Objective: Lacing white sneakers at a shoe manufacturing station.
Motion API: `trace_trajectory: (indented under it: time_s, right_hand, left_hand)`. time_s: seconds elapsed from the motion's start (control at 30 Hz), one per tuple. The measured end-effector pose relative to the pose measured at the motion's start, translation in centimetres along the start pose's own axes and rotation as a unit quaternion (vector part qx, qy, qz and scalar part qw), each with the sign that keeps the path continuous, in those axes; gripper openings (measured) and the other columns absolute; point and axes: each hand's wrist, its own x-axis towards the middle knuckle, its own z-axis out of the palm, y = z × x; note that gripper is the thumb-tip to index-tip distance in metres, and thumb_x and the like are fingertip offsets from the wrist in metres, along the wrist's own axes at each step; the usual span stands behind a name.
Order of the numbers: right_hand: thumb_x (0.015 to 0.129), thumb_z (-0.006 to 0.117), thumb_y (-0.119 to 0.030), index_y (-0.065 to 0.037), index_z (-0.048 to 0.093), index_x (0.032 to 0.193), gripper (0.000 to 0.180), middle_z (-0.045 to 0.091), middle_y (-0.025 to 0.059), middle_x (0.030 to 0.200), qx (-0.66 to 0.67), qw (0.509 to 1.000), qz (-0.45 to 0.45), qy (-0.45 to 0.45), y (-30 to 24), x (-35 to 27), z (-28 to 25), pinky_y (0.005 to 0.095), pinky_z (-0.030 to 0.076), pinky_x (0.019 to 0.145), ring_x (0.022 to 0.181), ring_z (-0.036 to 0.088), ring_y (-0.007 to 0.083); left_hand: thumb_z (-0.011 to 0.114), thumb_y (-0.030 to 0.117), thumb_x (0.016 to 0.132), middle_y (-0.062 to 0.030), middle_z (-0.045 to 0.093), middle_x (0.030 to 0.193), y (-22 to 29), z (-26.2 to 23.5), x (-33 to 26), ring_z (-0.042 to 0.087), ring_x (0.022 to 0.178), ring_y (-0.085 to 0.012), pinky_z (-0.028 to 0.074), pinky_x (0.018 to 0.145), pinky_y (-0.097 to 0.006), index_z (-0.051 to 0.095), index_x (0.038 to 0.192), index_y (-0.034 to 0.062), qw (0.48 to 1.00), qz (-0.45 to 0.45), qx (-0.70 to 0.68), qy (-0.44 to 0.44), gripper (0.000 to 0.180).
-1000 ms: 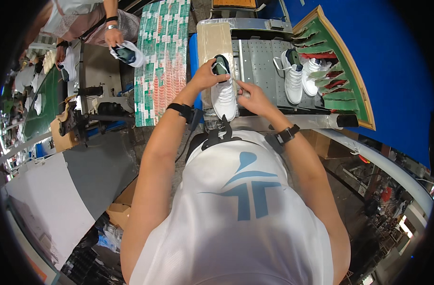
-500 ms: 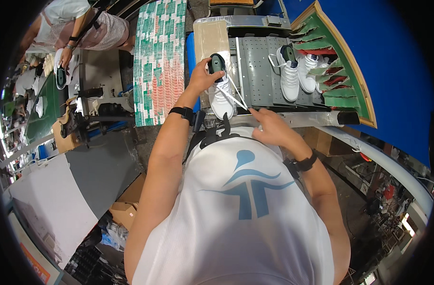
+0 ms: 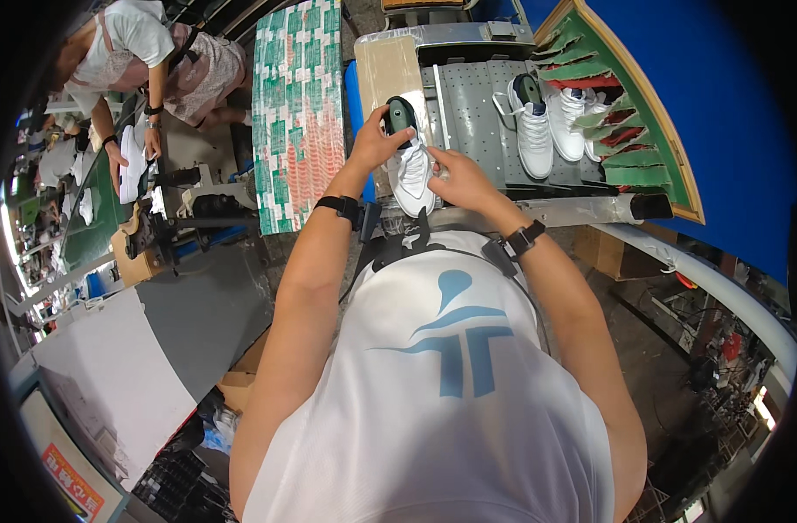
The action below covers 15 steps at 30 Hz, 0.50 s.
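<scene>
A white lace-up sneaker (image 3: 412, 179) stands on a tan board (image 3: 390, 65) in front of me, its toe toward my body. Inside its opening shows a dark green insole (image 3: 400, 113). My left hand (image 3: 379, 141) grips the sneaker at the collar, fingers on one side and thumb across the tongue. Close by the laced front, my right hand (image 3: 462, 180) has its thumb and index finger pinched together at a white shoelace (image 3: 429, 157); the lace is partly hidden by the fingers.
To the right, more white sneakers (image 3: 534, 139) rest on a grey perforated conveyor (image 3: 481, 100), beside a wood-framed opening with torn green strips (image 3: 629, 161). A printed, wrapped panel (image 3: 298, 122) lies left. Further left, a person (image 3: 167, 65) handles another white shoe (image 3: 132, 166).
My right hand has moved up and left to the sneaker's laces, and the stretched lace is no longer drawn out. My left hand keeps its hold. The other person's shoe has shifted lower.
</scene>
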Motion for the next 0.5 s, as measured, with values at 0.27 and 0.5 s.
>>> trace_trajectory:
  time_s: [0.27, 0.5]
  right_hand:
    - [0.085, 0.068, -0.021, 0.003, 0.057, 0.149, 0.069, 0.067, 0.0202, 0.108, -0.017, 0.999, -0.026, 0.024, 0.4, 0.2, 0.6, 0.0435, 0.054, 0.093, 0.102, 0.066, 0.0369]
    - [0.083, 0.069, -0.023, 0.011, 0.056, 0.145, 0.072, 0.065, 0.0275, 0.101, -0.163, 0.982, -0.086, -0.047, -3.0, -4.2, -0.5, 0.0523, 0.052, 0.087, 0.094, 0.065, 0.0451]
  left_hand:
    - [0.094, 0.029, 0.083, -0.0209, 0.07, 0.134, 0.8, 0.3, -0.3, 0.07, 0.117, -0.0227, 0.056, 0.098, -0.034, 0.049, 0.152, -0.0072, 0.998, 0.004, -0.056, 0.003, 0.091]
    - [0.096, 0.029, 0.079, -0.018, 0.076, 0.122, 0.2, -0.6, 0.5, 0.072, 0.11, -0.0206, 0.057, 0.096, -0.033, 0.055, 0.148, -0.006, 1.0, -0.011, -0.007, -0.013, 0.088]
